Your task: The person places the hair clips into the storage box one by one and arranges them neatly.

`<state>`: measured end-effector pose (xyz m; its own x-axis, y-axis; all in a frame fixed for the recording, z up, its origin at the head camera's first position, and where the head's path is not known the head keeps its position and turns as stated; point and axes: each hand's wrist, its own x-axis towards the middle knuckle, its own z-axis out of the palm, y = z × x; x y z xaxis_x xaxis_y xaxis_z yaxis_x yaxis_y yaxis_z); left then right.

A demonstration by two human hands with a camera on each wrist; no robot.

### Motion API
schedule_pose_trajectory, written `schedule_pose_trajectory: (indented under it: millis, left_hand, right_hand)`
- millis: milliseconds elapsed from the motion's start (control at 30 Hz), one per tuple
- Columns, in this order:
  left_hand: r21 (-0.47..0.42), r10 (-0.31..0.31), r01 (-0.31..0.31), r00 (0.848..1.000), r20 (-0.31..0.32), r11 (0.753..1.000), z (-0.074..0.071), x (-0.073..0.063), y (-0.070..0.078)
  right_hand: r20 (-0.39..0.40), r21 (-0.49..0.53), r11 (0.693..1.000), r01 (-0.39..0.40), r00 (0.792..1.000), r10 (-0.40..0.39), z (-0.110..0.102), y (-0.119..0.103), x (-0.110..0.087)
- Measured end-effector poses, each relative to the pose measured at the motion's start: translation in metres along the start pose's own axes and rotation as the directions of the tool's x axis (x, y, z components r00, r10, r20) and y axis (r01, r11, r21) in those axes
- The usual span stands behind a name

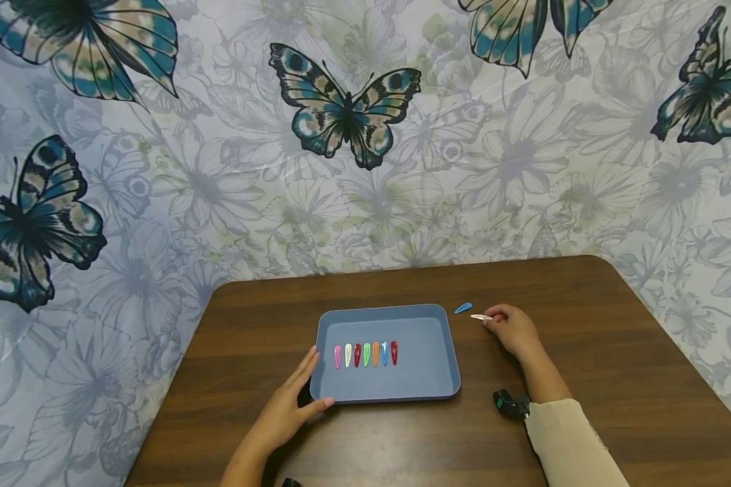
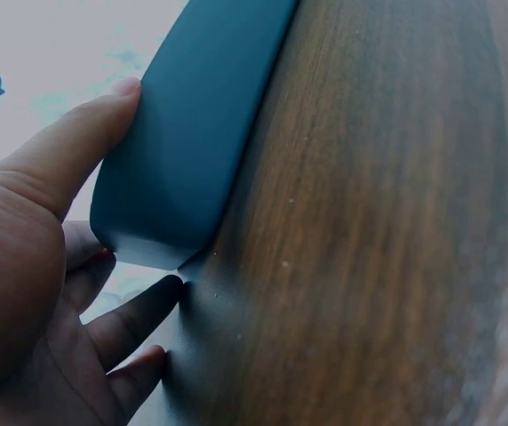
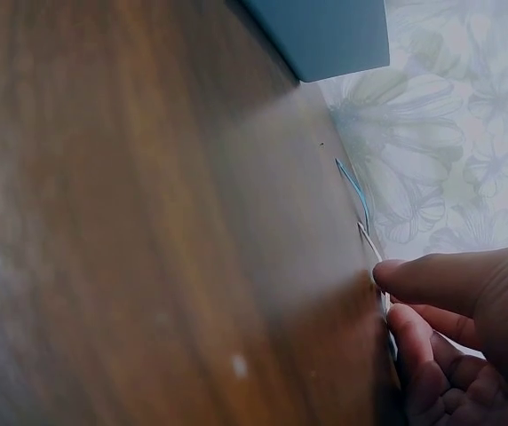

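Note:
A blue-grey tray [image 1: 423, 352] lies on the table with a row of several coloured hair clips in it, among them a pink clip [image 1: 338, 356], a green clip [image 1: 367, 354] and an orange clip [image 1: 375, 353]. My left hand [image 1: 285, 412] touches the tray's near left corner, thumb along the front wall and fingers stretched by the left side. Right of the tray, my right hand [image 1: 514, 331] pinches a white hair clip [image 1: 480, 317] between thumb and finger, low over the table. Close by lies a blue hair clip [image 1: 463, 308], also visible in the right wrist view.
The brown wooden table [image 1: 378, 446] has rounded far corners. Behind it hangs a butterfly-patterned cloth [image 1: 371, 210]. A black wrist device [image 1: 510, 404] sits at the right cuff.

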<state>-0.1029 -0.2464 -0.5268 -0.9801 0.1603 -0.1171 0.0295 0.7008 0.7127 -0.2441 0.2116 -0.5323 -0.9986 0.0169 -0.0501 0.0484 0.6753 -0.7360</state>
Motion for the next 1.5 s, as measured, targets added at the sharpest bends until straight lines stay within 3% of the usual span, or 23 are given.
schedule_pose_trajectory:
  millis: [633, 933, 1500]
  left_hand:
    - [-0.008, 0.004, -0.004, 1.0, 0.001, 1.0, -0.0005, 0.0001, 0.0009]
    - [-0.005, 0.01, -0.01, 1.0, -0.001, 1.0, -0.0009, 0.0009, 0.0013]
    - [-0.003, -0.006, 0.006, 1.0, 0.002, 1.0, -0.0005, -0.0003, 0.0012]
  right_hand:
    - [-0.011, -0.03, 0.999, -0.015, 1.0, 0.015, -0.0001, -0.0021, -0.0024]
    - [-0.03, -0.008, 1.0, 0.011, 1.0, -0.011, -0.0007, -0.0014, -0.0032]
    - [-0.011, 0.057, 0.998, -0.026, 1.0, 0.027, -0.0021, -0.0019, -0.005]
